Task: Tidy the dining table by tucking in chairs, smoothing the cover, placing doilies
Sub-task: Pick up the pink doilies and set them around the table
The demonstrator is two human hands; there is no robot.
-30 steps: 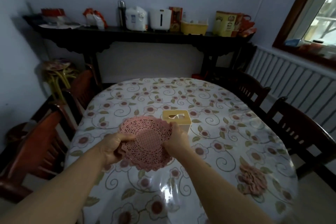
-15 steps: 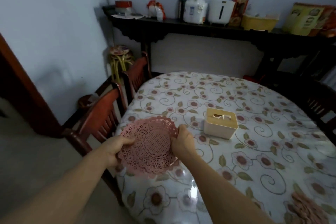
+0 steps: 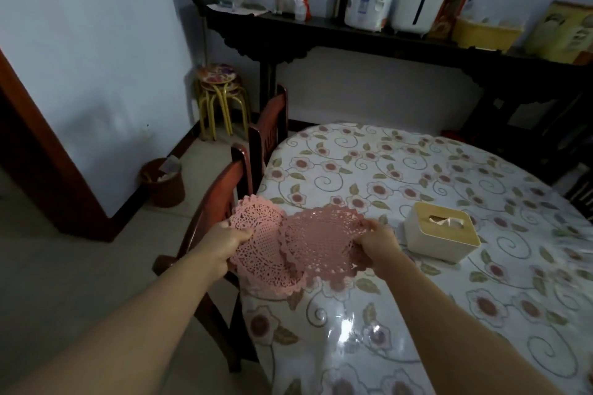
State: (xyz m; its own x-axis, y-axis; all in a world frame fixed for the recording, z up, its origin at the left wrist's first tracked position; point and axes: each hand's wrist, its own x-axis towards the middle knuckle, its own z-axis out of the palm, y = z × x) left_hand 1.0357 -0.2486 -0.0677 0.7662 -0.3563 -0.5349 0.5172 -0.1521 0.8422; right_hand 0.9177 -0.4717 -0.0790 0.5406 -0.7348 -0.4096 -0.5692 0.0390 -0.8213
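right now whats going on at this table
A person stands at the near corner of a dining table under a floral cover, holding pink lace doilies above it. The left hand grips a stack of doilies over the table edge, while the right hand pinches one doily, drawn off to the right and overlapping the stack. None lies on the cover here yet. A tissue box sits just right of the hands, and two wooden chairs stand against the left side.

Doilies, formerly one stack held between both hands, now separated: the left hand [image 3: 229, 242] holds the left doilies [image 3: 256, 234] at the table's edge, the right hand [image 3: 380, 242] holds the right doily [image 3: 321, 242], overlapping them. View turned left; tissue box [image 3: 441, 234] now well right of the hands.
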